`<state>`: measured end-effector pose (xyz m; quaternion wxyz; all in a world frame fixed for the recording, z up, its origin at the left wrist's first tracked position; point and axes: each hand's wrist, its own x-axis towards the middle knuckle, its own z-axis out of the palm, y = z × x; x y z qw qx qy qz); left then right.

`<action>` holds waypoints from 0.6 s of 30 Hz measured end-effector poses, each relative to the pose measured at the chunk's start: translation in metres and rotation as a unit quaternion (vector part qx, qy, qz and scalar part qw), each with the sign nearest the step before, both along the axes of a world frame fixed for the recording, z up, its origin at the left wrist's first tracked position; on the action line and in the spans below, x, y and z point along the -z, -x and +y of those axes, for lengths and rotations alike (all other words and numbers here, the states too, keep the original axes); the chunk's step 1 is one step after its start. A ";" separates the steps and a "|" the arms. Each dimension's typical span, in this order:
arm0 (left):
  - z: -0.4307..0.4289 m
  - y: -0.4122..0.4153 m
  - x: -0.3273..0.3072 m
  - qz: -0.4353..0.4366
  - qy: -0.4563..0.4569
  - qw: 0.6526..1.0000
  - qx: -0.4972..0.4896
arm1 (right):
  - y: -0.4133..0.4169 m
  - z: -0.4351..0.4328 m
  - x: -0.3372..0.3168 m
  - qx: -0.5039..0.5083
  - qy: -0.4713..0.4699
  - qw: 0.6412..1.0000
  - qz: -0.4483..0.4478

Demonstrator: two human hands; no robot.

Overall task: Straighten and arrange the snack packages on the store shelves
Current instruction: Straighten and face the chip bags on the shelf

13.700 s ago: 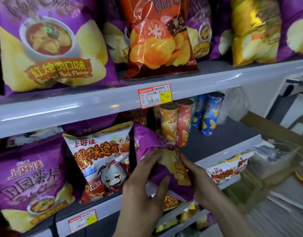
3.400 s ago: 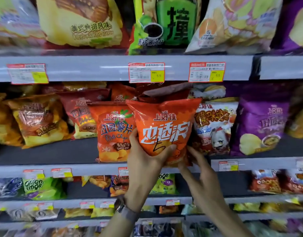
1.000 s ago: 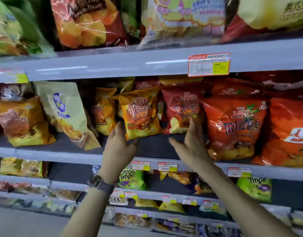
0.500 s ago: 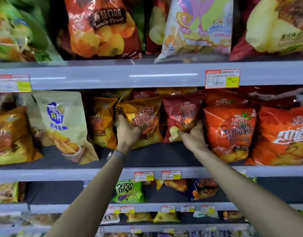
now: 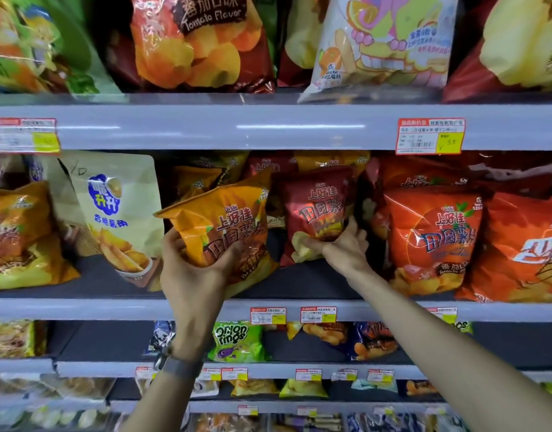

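Note:
My left hand grips the lower part of a yellow-orange chip bag, which is tilted and pulled forward off the middle shelf. To its right my right hand holds the bottom of a dark red chip bag that stands upright on the same shelf. More yellow and red bags stand behind them in the dark. A wristwatch sits on my left wrist.
A pale bag with a blue logo leans left of my left hand. Orange tomato chip bags stand to the right. The upper shelf holds large bags; lower shelves hold small snacks such as green onion rings.
Both hands have closed on their bags. The left hand has pulled the yellow-orange bag forward and tilted it; the right hand has shifted to the dark red bag's bottom.

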<state>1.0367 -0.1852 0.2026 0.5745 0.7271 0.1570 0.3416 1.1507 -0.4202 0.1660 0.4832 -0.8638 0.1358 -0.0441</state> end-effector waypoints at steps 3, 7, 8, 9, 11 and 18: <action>0.011 0.014 0.001 -0.003 0.005 1.000 -0.001 | 0.002 0.028 0.003 -0.022 -0.006 1.000 0.003; 0.024 0.031 -0.003 -0.012 0.015 1.000 0.010 | 0.002 0.062 0.002 -0.017 -0.037 0.999 0.000; 0.026 0.035 -0.004 -0.015 0.015 1.000 0.012 | 0.002 0.069 0.002 -0.015 -0.043 0.999 -0.001; 0.028 0.039 -0.006 -0.019 0.012 1.000 0.013 | 0.001 0.075 0.001 -0.015 -0.051 0.999 -0.002; 0.030 0.045 -0.009 -0.025 0.008 1.000 0.010 | 0.000 0.087 0.000 -0.026 -0.072 0.997 0.002; 0.029 0.048 -0.012 -0.003 -0.017 0.999 0.029 | -0.001 0.098 0.011 -0.045 -0.095 0.994 0.013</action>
